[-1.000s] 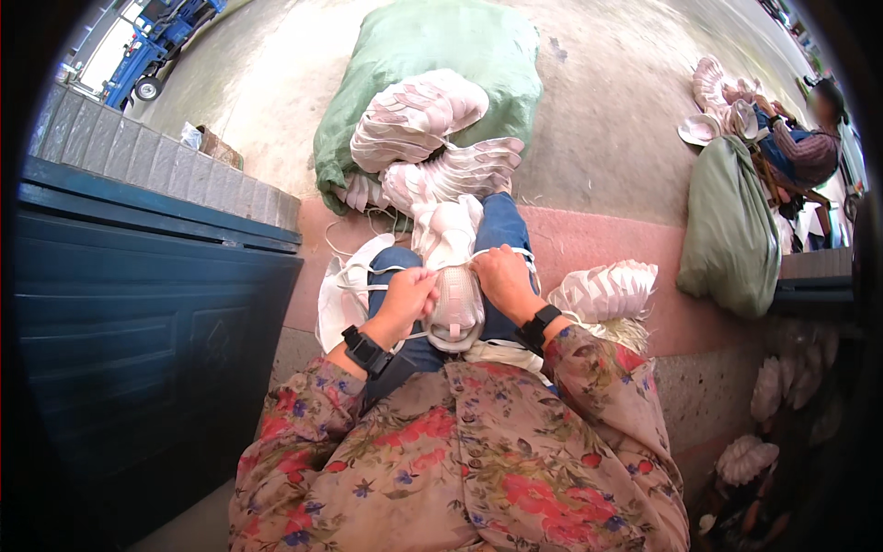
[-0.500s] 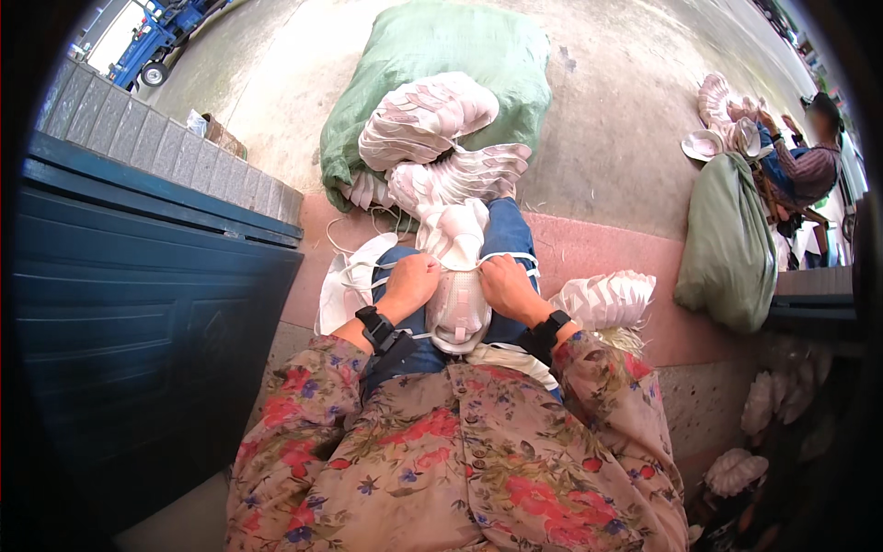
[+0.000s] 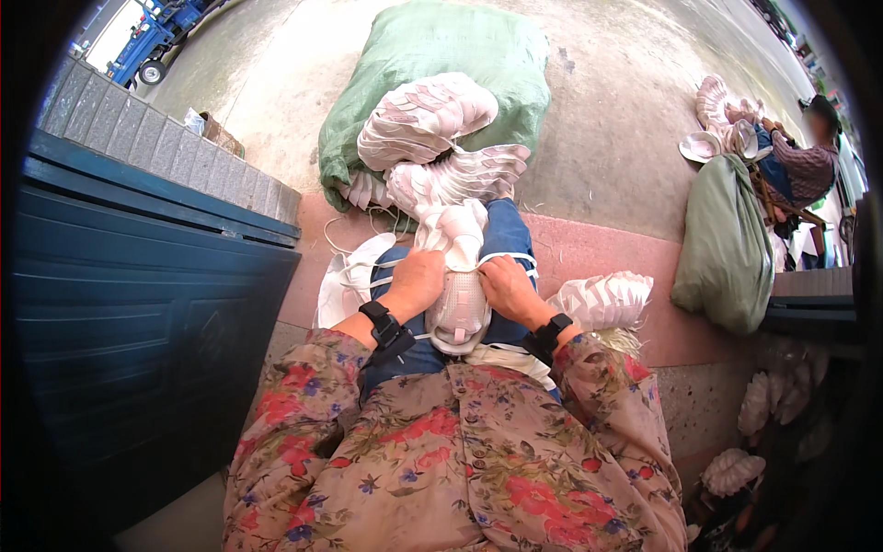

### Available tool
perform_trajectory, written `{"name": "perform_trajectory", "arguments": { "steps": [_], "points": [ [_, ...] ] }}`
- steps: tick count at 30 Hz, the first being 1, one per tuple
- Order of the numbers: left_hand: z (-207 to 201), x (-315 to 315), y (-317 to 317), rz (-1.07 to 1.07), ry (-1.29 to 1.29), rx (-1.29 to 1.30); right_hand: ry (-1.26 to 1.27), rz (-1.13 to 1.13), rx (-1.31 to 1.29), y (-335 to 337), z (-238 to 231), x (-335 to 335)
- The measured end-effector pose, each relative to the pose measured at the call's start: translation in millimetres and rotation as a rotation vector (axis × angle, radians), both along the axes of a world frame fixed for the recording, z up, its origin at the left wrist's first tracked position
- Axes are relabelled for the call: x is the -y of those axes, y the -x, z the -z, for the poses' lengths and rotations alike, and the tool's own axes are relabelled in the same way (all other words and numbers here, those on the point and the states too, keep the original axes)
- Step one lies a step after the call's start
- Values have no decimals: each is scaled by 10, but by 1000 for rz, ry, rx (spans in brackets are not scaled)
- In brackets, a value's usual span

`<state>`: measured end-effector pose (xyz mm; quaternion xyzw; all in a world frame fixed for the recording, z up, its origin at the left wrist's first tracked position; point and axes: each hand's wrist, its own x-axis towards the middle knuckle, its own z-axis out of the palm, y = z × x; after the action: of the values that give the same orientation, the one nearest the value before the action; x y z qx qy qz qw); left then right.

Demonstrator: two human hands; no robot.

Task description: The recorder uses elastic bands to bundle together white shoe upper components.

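Observation:
A pale pink and white mesh shoe upper [image 3: 461,304] lies across my lap between my thighs, its heel end toward me. My left hand [image 3: 418,279] is closed at its left edge, the fingertips mostly hidden behind the hand; a white shoelace [image 3: 357,268] trails out to the left from there. Opposite, my right hand [image 3: 505,283] pinches the shoelace at the upper's right edge. From the upper's far end, a chain of more pale uppers [image 3: 451,230] runs up between my knees.
Ahead, a large green sack [image 3: 460,41] bears stacked uppers [image 3: 425,118]. More uppers [image 3: 602,299] lie right of my thigh. A dark blue metal door [image 3: 156,322] stands at left. Beyond a green bag [image 3: 727,244] at right, another person [image 3: 805,161] sits beside pale uppers.
My left hand has moved slightly right and in against the upper, and the stretch of lace between it and the upper no longer shows. My right hand has barely moved.

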<state>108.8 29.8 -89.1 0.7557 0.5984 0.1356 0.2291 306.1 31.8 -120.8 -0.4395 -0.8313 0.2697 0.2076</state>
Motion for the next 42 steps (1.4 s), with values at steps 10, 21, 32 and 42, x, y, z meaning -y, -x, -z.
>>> {"name": "perform_trajectory", "arguments": {
  "steps": [10, 21, 32, 42],
  "points": [
    [66, -49, -115, 86, -83, -127, -97, -74, -50, 16, -136, 21],
    [-254, 207, -169, 100, -181, -239, -443, -303, 343, 90, -365, -126],
    [-105, 7, 103, 198, 256, -136, 504, 223, -148, 479, -432, 196],
    [-131, 11, 152, 201, 275, -72, 7, 149, 203, 656, -225, 218]
  ]
}}
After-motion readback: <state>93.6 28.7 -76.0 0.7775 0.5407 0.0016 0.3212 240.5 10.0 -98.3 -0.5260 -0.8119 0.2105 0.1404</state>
